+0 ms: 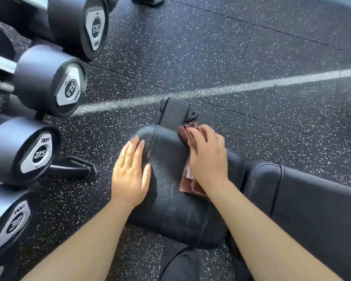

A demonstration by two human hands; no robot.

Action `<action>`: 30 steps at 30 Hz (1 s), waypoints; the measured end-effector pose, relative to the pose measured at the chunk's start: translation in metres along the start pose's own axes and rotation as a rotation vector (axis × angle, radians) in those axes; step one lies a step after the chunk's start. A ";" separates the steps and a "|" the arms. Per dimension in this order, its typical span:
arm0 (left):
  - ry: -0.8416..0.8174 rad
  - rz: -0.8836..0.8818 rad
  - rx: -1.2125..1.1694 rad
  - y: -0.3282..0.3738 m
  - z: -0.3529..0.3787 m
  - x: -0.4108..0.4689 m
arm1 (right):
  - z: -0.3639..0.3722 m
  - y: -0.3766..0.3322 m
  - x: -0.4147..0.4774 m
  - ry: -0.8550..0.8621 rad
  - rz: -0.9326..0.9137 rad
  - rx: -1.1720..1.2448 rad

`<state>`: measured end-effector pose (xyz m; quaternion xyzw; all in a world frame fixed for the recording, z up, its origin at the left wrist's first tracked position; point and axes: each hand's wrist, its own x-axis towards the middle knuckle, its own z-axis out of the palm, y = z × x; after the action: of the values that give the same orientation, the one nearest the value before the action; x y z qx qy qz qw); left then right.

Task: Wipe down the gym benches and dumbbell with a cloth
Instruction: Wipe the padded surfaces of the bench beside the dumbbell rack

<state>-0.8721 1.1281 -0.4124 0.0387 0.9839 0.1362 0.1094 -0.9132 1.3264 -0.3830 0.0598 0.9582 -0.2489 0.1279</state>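
Right hand point(208, 157): flat, fingers together and extended, pressing a folded brown terry cloth point(190, 184) onto the right side of the black grained-leather bench point(168, 159) seat pad. The cloth is trapped between palm and pad, its edges showing beyond the fingertips and below the wrist.

Left hand point(130, 173): spread flat on the left side of the same pad, holding nothing. It is judged to be steadying the pad against the wiping pressure.

A dull streak on the pad just left of the cloth is probably moisture. Right of the pad lies a long black leather backrest pad point(312, 199), with no cloth on it.

Left of the pad, round black dumbbells point(49, 80) with silver end plates sit racked and untouched. Beyond and around the pad is black speckled rubber floor point(231, 47), crossed by a white painted line point(251, 86).
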 end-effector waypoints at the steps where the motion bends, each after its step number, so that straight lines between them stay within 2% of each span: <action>1: -0.013 -0.012 0.006 0.002 -0.001 -0.001 | -0.006 0.010 -0.009 0.012 0.024 -0.013; 7: -0.204 -0.111 0.021 0.021 -0.021 -0.003 | -0.039 0.034 -0.034 -0.047 0.154 -0.072; 13: -0.291 0.093 -0.032 0.077 -0.086 -0.021 | -0.097 0.019 -0.084 -0.038 0.229 -0.022; 16: -0.329 0.184 -0.086 0.117 -0.129 -0.038 | -0.140 0.004 -0.124 -0.059 0.236 0.098; 19: -0.324 0.261 -0.151 0.155 -0.176 -0.060 | -0.190 -0.009 -0.166 -0.042 0.243 0.252; 23: -0.276 0.327 -0.184 0.199 -0.235 -0.096 | -0.259 -0.018 -0.215 0.020 0.245 0.345; 30: -0.187 0.332 -0.184 0.276 -0.295 -0.165 | -0.362 0.016 -0.275 0.092 0.151 0.368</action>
<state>-0.7658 1.2991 -0.0253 0.2026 0.9329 0.2376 0.1794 -0.7244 1.5042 -0.0094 0.1653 0.8942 -0.4065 0.0890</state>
